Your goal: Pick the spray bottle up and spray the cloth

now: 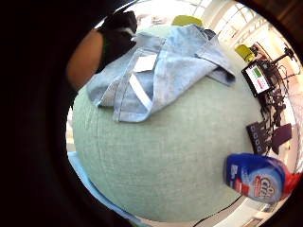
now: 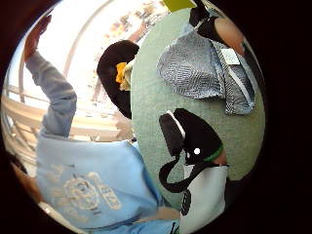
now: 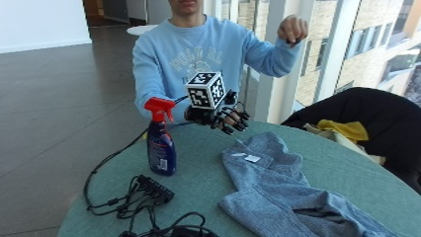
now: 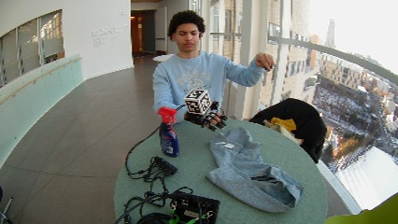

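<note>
We judged the main risk to be tipping the tall blue spray bottle (image 3: 161, 143), which stood upright on the round green table (image 3: 197, 187) beside and below our gloved right hand (image 3: 220, 117), if the reach clipped its red trigger head. The crumpled blue-grey cloth (image 3: 283, 192) lay below the hand toward its other side. The hand hovered above the table with fingers loosely curled downward, holding and touching nothing.

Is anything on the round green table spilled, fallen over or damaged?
Nothing stands out. The blue spray bottle with a red trigger stands upright, the grey-blue cloth garment lies crumpled on the green table, and the gloved right hand hovers above, holding nothing.
</note>
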